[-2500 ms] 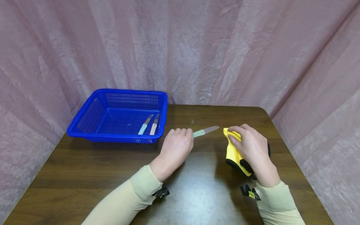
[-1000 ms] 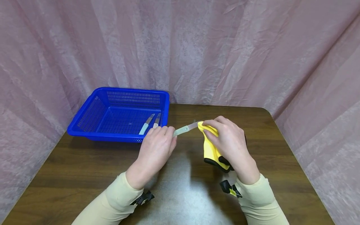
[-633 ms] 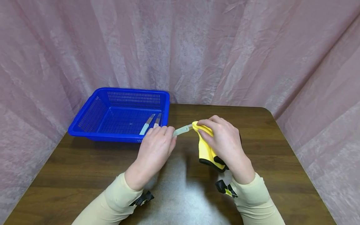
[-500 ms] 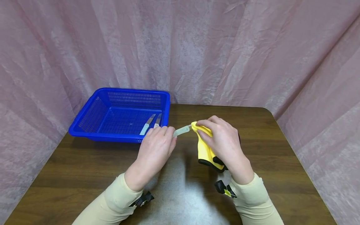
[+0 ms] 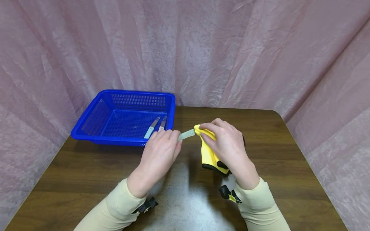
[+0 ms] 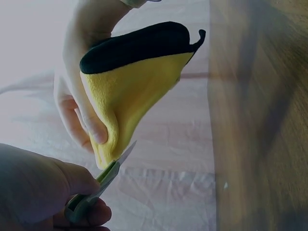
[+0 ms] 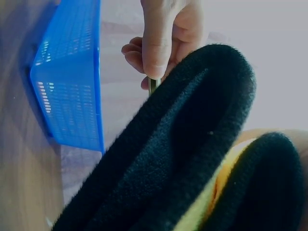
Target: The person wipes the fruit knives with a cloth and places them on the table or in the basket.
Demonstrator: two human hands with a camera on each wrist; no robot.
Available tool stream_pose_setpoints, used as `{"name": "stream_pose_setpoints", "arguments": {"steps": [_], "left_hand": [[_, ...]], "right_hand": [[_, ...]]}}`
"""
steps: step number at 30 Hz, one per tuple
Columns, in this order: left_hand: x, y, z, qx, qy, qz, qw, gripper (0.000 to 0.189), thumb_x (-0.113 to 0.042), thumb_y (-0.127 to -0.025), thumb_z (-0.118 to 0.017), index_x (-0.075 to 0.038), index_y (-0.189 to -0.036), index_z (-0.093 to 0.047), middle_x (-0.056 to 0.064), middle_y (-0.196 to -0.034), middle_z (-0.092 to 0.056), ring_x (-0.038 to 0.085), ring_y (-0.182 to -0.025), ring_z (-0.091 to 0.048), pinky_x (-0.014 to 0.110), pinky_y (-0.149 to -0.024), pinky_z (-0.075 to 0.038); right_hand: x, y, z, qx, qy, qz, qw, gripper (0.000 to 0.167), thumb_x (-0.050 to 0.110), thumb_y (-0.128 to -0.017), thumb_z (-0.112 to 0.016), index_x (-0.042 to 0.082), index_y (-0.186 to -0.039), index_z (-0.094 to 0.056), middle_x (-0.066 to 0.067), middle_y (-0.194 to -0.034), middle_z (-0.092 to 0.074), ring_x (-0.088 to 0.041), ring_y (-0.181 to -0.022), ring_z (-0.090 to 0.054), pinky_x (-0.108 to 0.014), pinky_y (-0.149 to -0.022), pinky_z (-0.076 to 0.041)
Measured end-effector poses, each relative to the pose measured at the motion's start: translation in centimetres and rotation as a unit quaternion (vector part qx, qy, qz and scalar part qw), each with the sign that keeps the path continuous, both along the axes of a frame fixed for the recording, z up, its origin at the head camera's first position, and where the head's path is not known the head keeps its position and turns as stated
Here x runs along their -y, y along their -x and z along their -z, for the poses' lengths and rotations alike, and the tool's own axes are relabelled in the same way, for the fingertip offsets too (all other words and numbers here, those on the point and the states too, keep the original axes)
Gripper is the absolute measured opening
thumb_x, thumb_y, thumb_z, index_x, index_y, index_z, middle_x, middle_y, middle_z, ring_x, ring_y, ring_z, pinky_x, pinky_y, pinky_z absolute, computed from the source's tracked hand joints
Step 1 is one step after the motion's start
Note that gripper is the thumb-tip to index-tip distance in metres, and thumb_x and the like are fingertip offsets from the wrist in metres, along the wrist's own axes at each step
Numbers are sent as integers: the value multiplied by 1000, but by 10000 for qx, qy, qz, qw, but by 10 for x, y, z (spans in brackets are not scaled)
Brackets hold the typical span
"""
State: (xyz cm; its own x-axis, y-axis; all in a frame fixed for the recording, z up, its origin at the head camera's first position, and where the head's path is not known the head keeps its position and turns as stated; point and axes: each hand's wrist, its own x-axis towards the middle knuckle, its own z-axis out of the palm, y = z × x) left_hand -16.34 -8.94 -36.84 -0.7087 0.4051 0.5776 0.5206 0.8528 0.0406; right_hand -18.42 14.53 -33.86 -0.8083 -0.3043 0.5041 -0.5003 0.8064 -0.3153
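My left hand (image 5: 160, 149) grips the pale green handle of a small paring knife (image 5: 186, 134), which points right. Pinched in my right hand (image 5: 228, 144) is a yellow cloth (image 5: 208, 154) with black edging, folded over the knife's blade close to the handle. In the left wrist view, the tip of the knife (image 6: 126, 153) shows beside the lower end of the cloth (image 6: 125, 91). The cloth's dark side (image 7: 159, 139) fills much of the right wrist view and hides the blade there. Both hands are above the table.
A blue plastic basket (image 5: 95, 138) stands at the back left of the wooden table (image 5: 274, 154). Inside it lie a pale green knife (image 5: 151, 129) and a pinkish-handled knife (image 5: 162, 123), partly behind my left hand. A pink curtain (image 5: 202, 54) hangs behind the table.
Both hands have shifted left, bringing the knife nearer the basket. My right hand has moved the cloth onto the blade, then along it to the handle. The left hand has lately stayed nearly still.
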Motion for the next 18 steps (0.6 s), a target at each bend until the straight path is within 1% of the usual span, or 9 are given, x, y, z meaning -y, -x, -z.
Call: {"name": "stream_pose_setpoints", "arguments": {"steps": [7,11,18], "left_hand": [[0,-3,-3,113,83,-33,9999,21,-21,-104,-78,-4,-107,-67,5,-80,-60,26,-71,-58,36,-62,-41],[-1,-4,-5,152,107,-38,9998,20,-21,-105,-77,-4,-108,-67,5,-81,-61,25,-72,-58,36,-63,-42],[-1,-4,-5,71,96,-15,9999,19,-21,-106,-76,-4,-106,-66,5,-80,-60,27,-72,-59,37,-62,-41]], "right_hand": [[0,0,0,-102,-45,-46,9999,26,17,-92,-92,24,-115,-86,2,-99,-73,-24,-81,-67,-44,-62,-53],[0,0,0,-92,-69,-34,9999,26,18,-91,-92,24,-115,-86,3,-100,-73,-23,-81,-66,-44,-62,-53],[-2,-1,-2,36,-145,52,9999,26,19,-92,-92,25,-117,-86,4,-101,-73,-23,-81,-66,-45,-63,-53]]}}
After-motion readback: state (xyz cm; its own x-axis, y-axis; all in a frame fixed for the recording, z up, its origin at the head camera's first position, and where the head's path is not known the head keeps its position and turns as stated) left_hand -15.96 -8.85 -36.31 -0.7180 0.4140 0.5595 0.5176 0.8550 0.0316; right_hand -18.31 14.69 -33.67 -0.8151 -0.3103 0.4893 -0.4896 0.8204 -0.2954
